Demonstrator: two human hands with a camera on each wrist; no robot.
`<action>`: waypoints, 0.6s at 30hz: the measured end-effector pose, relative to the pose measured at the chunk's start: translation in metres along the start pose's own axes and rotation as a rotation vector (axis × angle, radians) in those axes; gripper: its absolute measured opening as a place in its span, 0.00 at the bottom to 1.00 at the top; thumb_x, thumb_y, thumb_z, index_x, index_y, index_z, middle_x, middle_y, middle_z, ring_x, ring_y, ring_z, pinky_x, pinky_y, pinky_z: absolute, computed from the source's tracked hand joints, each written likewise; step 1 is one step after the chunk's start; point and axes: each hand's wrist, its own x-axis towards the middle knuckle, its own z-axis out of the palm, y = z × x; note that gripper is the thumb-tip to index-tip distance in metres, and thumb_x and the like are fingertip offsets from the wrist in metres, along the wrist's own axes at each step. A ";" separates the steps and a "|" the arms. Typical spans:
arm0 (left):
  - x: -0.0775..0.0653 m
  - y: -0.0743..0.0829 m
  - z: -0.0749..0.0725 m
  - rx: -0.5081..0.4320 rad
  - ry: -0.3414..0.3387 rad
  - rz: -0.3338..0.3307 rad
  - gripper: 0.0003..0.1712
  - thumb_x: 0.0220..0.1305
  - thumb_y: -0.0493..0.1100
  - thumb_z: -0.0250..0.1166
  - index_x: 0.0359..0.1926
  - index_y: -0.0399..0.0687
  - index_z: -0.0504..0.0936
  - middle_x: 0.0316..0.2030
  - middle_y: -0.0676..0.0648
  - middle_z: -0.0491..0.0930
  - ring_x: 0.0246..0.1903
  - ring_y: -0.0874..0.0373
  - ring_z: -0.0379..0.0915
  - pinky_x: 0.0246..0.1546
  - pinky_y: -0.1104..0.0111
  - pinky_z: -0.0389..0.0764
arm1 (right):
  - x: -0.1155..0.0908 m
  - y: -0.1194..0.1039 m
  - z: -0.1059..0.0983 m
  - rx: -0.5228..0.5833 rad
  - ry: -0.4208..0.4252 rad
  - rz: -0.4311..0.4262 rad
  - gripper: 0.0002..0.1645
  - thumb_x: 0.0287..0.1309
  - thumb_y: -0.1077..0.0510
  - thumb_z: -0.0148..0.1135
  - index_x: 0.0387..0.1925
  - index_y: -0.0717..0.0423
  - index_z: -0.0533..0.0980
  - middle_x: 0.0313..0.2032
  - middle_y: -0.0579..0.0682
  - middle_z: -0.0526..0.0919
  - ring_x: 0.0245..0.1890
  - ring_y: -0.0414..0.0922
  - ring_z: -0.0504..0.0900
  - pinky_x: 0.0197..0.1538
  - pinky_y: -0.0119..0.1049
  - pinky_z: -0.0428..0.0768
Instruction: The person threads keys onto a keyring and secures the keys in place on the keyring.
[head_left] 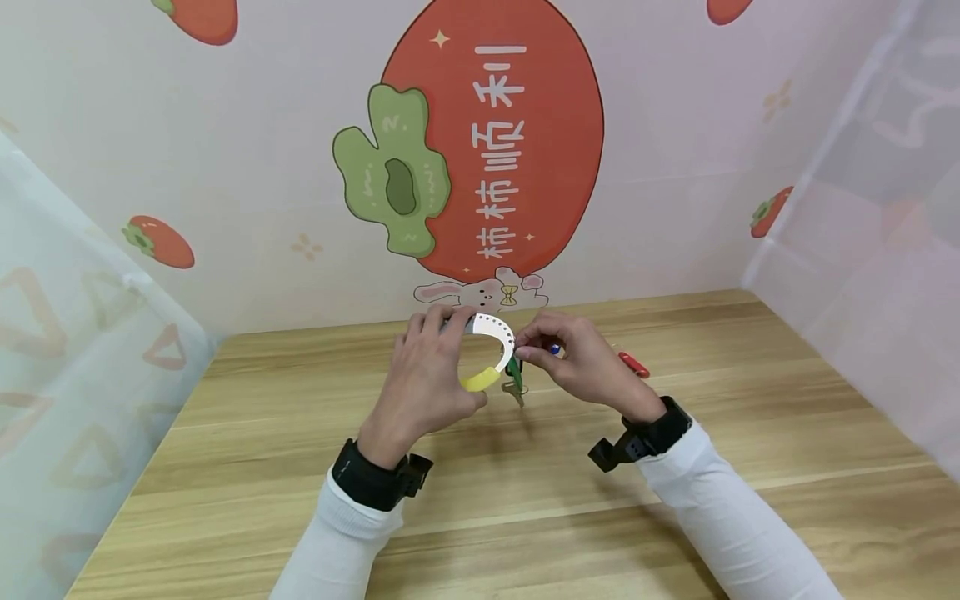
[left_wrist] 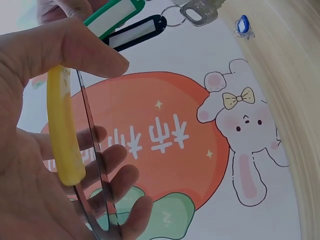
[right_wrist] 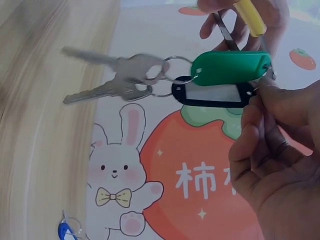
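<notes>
My left hand (head_left: pixel 423 375) holds a curved, flat metal strip (head_left: pixel 505 335) with a yellow sleeve (head_left: pixel 482 380) at one end. In the head view the strip is pale, with a row of dark dots along it. At its right side, my right hand (head_left: pixel 573 358) pinches the ends of a green key tag (right_wrist: pixel 230 69) and a black key tag (right_wrist: pixel 212 93) between thumb and fingertips. Silver keys (right_wrist: pixel 115 85) dangle from the tags on thin rings. How the tags join the strip is hidden by my right fingers.
A blue key tag (head_left: pixel 555 349) with a ring lies on the wooden table (head_left: pixel 262 467) behind my right hand. To its right is a small red oblong thing (head_left: pixel 633 364). A printed cloth wall (head_left: pixel 262 167) stands at the table's back edge.
</notes>
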 end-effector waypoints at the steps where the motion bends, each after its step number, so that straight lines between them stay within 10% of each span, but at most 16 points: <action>1: 0.000 0.000 0.000 -0.009 -0.004 -0.005 0.50 0.26 0.52 0.74 0.59 0.52 0.67 0.54 0.45 0.66 0.49 0.48 0.61 0.43 0.54 0.65 | 0.000 -0.003 0.000 -0.009 0.005 -0.019 0.05 0.52 0.63 0.62 0.33 0.53 0.78 0.27 0.46 0.75 0.27 0.42 0.73 0.32 0.34 0.72; 18: -0.001 0.000 -0.003 0.056 -0.022 0.055 0.54 0.26 0.50 0.76 0.62 0.52 0.64 0.57 0.45 0.63 0.54 0.45 0.58 0.47 0.48 0.64 | 0.000 -0.034 -0.011 0.008 -0.052 0.025 0.03 0.54 0.67 0.58 0.31 0.60 0.76 0.27 0.49 0.74 0.26 0.45 0.73 0.31 0.34 0.73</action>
